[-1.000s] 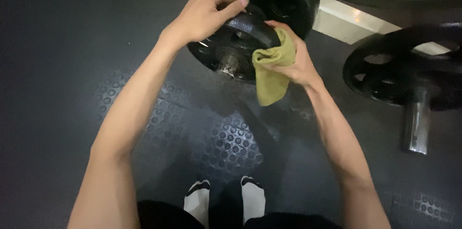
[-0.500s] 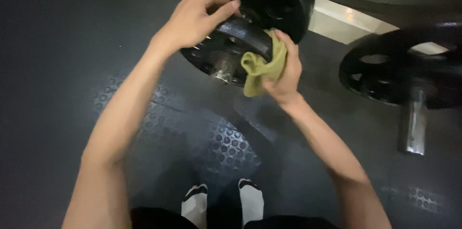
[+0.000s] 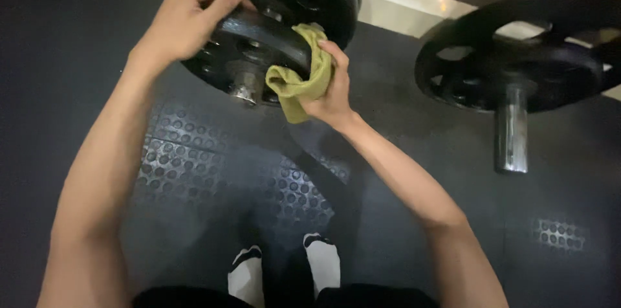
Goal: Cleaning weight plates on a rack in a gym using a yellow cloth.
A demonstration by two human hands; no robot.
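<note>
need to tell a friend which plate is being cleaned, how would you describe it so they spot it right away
On the dark studded rubber floor, two barbell ends show. The plate in question is the black weight plate at top centre, gripped at its rim by the left hand while the right hand presses a yellow-green cloth against it. The other black plate, at right, is untouched and has a long bare steel sleeve sticking out.

- Two bare forearms fill the view from the bottom edge upward; no sleeves, watch, bracelets or rings are visible on them.
- The left hand (image 3: 184, 20) and the right hand (image 3: 330, 88) are bare, without gloves.
- Dark clothing, likely shorts or trousers, shows as a black band along the bottom edge.
- Just above that dark clothing, two white socks (image 3: 284, 275) with black trim at the toes appear side by side, slightly apart.
</note>
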